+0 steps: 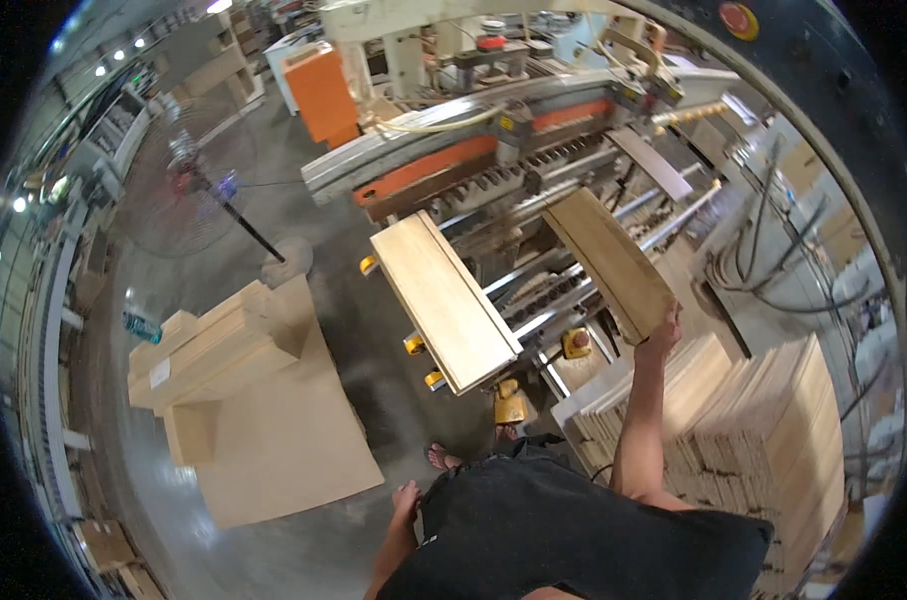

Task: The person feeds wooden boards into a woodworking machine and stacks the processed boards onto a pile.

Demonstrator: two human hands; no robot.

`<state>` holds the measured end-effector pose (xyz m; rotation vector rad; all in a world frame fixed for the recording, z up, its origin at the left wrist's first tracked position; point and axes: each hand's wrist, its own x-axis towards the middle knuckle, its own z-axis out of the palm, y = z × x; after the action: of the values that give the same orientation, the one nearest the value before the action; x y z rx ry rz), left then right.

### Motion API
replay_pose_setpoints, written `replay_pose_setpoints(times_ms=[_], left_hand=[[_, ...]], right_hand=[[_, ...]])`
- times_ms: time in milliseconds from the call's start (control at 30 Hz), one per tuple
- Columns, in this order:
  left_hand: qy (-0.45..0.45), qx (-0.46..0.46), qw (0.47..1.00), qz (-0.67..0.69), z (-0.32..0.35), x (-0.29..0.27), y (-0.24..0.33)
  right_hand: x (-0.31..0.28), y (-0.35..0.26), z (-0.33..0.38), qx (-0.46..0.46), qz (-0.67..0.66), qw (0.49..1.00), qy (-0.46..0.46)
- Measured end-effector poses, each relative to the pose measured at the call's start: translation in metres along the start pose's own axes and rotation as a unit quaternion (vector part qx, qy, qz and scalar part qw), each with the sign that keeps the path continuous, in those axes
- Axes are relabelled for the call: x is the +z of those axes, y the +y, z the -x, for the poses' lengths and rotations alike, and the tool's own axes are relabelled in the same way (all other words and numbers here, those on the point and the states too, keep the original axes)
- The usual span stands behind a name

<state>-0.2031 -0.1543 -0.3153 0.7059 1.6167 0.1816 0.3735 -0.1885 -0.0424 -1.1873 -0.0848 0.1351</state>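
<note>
Standing at far left: a fan (188,180) on the concrete floor (303,200), with a low stack of boards (213,355) lying on a flat sheet (283,440) nearer in.

Hanging low beside the dark shirt: the left hand (405,497), touching nothing, fingers looking loosely open (too small to tell more).

Resting on the machine (493,150) rails, centre: a pale panel (443,298), long axis running up-left to down-right, well apart from both hands.

Reaching up and forward at right: the right hand (661,330), grip pinching the near end of a darker plank (608,262), fingers wrapping its lower edge. Lying away from the grip toward upper left, over the rails: the plank itself, long axis pointing from the hand into the machine, roughly parallel to the pale panel and just right of it. Being nearer by far: the right hand, already on the plank; the left well below and behind.

Sitting below the raised arm, lower right: a tall pile of planks (773,420), stacked on edge in rows.
</note>
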Motion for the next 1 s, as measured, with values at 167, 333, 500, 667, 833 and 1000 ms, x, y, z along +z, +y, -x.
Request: replay_pose_setpoints(times_ms=[167, 333, 500, 667, 833, 1000], left_hand=[[0.0, 0.009, 0.996, 0.093, -0.008, 0.021, 0.029], [-0.015, 0.024, 0.997, 0.071, -0.003, 0.03, 0.045], [-0.005, 0.036, 0.997, 0.072, -0.013, 0.026, 0.026], [0.024, 0.007, 0.997, 0.079, -0.013, 0.011, -0.016], [0.073, -0.017, 0.991, 0.113, 0.015, 0.013, -0.028], [0.098, 0.0, 0.983, 0.153, 0.019, 0.023, -0.019]], right_hand=[[-0.018, 0.01, -0.02, 0.006, -0.138, 0.99, -0.017], [-0.041, 0.036, -0.092, 0.056, -0.043, 0.995, 0.074], [-0.051, 0.061, -0.144, -0.018, 0.217, 0.968, 0.123], [0.027, 0.031, -0.051, -0.225, 0.574, 0.766, 0.185], [0.152, 0.005, 0.077, -0.207, 0.457, 0.839, -0.211], [0.232, -0.006, 0.175, -0.213, 0.584, 0.648, -0.441]])
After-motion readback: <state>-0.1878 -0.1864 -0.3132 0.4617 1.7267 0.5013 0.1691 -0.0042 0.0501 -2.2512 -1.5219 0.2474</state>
